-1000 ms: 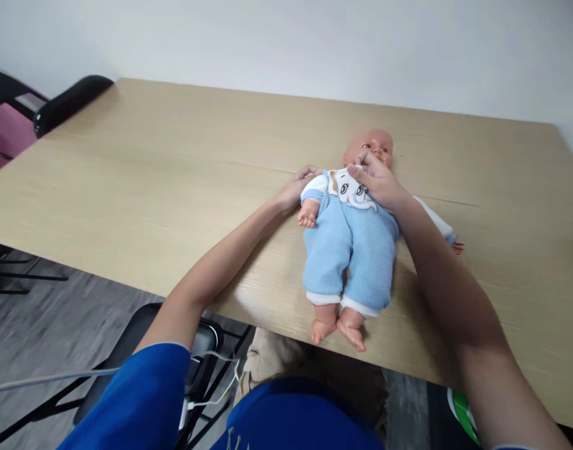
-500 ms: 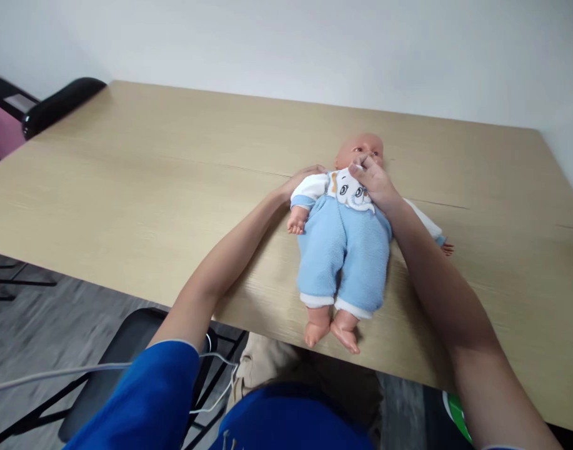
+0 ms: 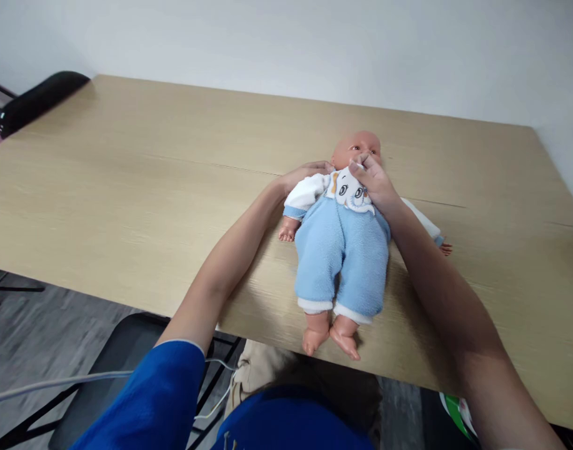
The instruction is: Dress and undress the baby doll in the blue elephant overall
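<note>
When viewed from the head, shows a doll (image 3: 342,250) lengthwise on a table (image 3: 174,144), feet nearest; has the right hand (image 3: 374,178) over its chest, pinching the collar (image 3: 343,171), the left hand (image 3: 307,176) beside its shoulder (image 3: 315,185), hold impossible to tell.

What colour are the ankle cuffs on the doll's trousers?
The ankle cuffs are white, showing best in the head view.
</note>
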`<state>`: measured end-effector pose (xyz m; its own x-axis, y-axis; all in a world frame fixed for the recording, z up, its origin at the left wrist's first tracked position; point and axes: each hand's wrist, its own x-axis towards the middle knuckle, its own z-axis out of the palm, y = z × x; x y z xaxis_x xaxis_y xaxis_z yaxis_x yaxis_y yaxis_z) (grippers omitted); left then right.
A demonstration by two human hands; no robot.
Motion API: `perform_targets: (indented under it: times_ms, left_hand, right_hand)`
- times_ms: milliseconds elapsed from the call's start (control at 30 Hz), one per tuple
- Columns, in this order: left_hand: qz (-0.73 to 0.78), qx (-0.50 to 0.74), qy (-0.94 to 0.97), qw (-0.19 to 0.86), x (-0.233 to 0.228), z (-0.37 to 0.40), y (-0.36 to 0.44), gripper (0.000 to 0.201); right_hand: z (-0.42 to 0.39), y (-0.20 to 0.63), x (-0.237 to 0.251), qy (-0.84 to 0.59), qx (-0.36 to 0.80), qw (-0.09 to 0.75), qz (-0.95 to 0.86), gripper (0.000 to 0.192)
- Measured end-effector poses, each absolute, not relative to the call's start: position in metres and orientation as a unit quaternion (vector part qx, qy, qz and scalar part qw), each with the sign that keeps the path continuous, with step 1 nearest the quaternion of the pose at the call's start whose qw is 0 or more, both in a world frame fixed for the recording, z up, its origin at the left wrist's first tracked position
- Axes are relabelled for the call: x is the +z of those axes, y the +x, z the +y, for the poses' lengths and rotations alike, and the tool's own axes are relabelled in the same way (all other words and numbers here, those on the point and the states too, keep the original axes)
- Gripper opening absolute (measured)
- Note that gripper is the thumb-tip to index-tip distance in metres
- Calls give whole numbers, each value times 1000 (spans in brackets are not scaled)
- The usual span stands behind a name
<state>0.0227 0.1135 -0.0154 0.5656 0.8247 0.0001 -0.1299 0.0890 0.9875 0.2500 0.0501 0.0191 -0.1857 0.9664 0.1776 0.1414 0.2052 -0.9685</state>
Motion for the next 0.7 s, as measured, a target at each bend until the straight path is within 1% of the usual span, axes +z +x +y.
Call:
perform_targets:
  times_ms: [167,267,367,567,633,700]
  left_hand:
    - [307,311,589,679,-4,109,11,29]
    - [363,298,601,647,4,104,2,39]
    - [410,273,618,613,15,96,-6,44]
    - [468,259,649,541,28,78,-15,57]
    - [461,251,661,535,25,78,-17,57]
    - [435,251,681,534,21,82,-19,54]
  right_hand:
    - [43,248,25,-490,410,423,-642,83]
    - [43,249,24,-495,404,425,-641,80]
    - [46,252,21,-502,392,427,-642,76]
    - [48,251,19,-502,405,436,-627,60]
    - [42,251,26,-507,416,433,-618,56]
    - [34,258,37,-513,422,413,-623,53]
